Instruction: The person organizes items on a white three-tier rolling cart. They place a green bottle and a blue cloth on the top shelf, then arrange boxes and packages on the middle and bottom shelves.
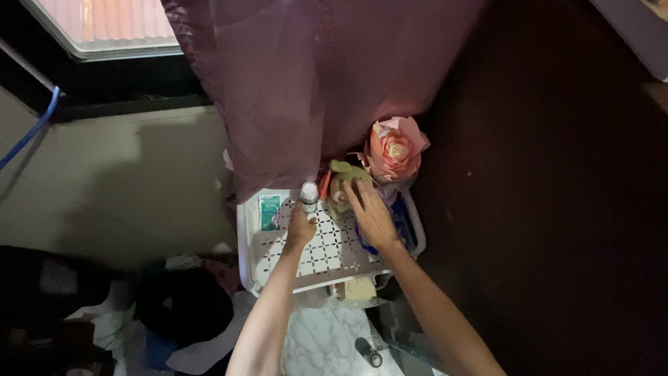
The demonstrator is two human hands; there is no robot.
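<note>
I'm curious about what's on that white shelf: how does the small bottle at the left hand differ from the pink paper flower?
The small bottle is white, slim and stands upright, with the left hand around it; the pink paper flower is wide, layered and untouched. The bottle stands at the middle of the white perforated shelf; the flower is at its far right corner, past the right hand. Both are at the shelf's back edge.

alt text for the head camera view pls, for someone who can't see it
Seen from above, a person's left hand grips a small white-capped bottle on a white perforated shelf, while the right hand touches a green soft toy beside a pink paper rose.
</note>
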